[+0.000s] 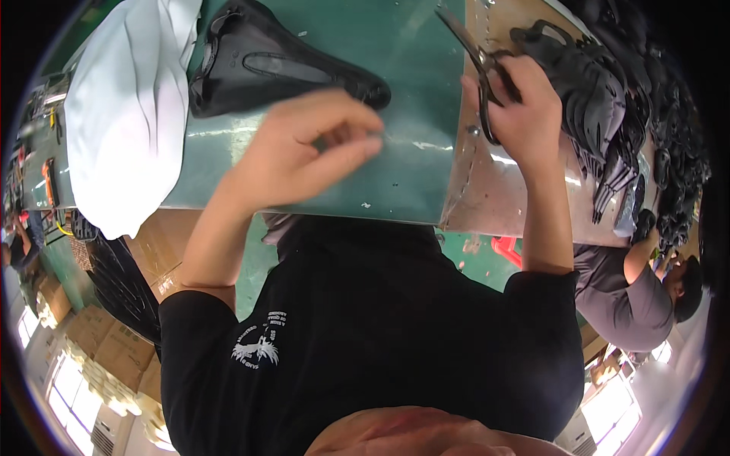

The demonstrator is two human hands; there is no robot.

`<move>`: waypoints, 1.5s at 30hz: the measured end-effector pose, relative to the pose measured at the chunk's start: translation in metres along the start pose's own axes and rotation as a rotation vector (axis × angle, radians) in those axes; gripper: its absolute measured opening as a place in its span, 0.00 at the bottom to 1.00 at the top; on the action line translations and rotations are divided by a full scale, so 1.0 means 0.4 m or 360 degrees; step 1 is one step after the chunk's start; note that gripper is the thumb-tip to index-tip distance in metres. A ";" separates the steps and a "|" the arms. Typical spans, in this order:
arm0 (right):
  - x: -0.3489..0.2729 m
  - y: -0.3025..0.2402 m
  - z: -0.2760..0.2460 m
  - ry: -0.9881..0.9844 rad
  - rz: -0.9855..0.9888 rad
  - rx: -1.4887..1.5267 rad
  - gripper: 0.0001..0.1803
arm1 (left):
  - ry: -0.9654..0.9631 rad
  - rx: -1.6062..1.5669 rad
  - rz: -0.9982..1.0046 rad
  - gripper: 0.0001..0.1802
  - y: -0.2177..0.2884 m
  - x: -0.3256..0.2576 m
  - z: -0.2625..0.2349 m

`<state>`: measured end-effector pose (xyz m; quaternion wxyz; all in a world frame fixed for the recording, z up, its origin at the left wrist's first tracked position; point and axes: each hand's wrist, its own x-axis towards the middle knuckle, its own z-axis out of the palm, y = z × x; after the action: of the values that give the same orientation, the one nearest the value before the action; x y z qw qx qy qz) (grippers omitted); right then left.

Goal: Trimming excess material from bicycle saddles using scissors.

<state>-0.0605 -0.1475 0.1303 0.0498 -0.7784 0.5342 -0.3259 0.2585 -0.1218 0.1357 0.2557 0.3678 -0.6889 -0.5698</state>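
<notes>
My right hand (528,114) is wrapped round the dark handles of a pair of scissors (461,36), whose blades point away to the upper left, over the seam in the table. Over the green tabletop (380,182), my left hand (312,144) is raised and slightly blurred. Its thumb and forefinger curl together in a pinch; anything between the tips is too small to make out. Just beyond that hand lies a black bicycle saddle (262,57), wide end to the left and narrow nose to the right. An oval outline marks its middle.
White cloth (129,114) drapes over the table's left side. Black moulded parts (585,91) are heaped on the right, with more piled behind. Another person (631,304) is at the right. Cardboard boxes (114,342) stand at the lower left.
</notes>
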 end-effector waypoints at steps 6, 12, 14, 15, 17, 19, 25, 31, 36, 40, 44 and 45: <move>-0.128 -0.025 -0.070 -0.0210 0.0199 -0.0149 0.17 | -0.0038 0.1225 0.0937 0.18 -0.038 0.152 -0.063; -0.151 0.007 -0.066 -0.0306 -0.0009 -0.0261 0.20 | -0.0170 0.1230 0.0982 0.15 -0.051 0.192 -0.065; -0.147 0.014 -0.059 -0.0313 -0.0007 -0.0256 0.20 | -0.0199 0.1090 0.0947 0.14 -0.049 0.197 -0.071; -0.145 0.017 -0.058 -0.0326 -0.0015 -0.0271 0.20 | -0.0220 0.1090 0.0946 0.14 -0.035 0.202 -0.072; -0.134 0.022 -0.062 -0.0346 -0.0077 -0.0298 0.20 | -0.0400 0.0779 0.0575 0.06 0.005 0.210 -0.077; -0.125 0.019 -0.063 -0.0369 -0.0153 -0.0309 0.20 | -0.0396 0.0739 0.0569 0.05 0.015 0.212 -0.069; -0.094 0.002 -0.069 -0.0420 -0.0339 -0.0480 0.18 | -0.0337 0.0455 0.1172 0.03 -0.105 0.269 -0.066; -0.073 -0.017 -0.077 -0.0551 -0.0398 -0.0570 0.20 | -0.0258 0.0035 0.1755 0.03 -0.163 0.297 -0.053; -0.050 -0.042 -0.078 -0.0531 -0.0499 -0.0707 0.21 | -0.0220 -0.0056 0.1783 0.03 -0.137 0.277 -0.070; -0.037 -0.053 -0.088 -0.0664 -0.0466 -0.0753 0.21 | -0.0261 0.0738 0.0423 0.04 0.007 0.203 -0.081; -0.028 -0.067 -0.090 -0.0659 -0.0504 -0.0802 0.21 | -0.0347 0.0854 0.0715 0.06 0.009 0.206 -0.076; -0.028 -0.068 -0.091 -0.0660 -0.0519 -0.0802 0.21 | -0.0350 0.0850 0.0722 0.06 0.005 0.207 -0.076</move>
<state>-0.0614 -0.1164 0.1653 -0.0889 -0.8907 0.4452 -0.0228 0.2319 -0.2061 0.1390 0.1949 0.1960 -0.9009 -0.3348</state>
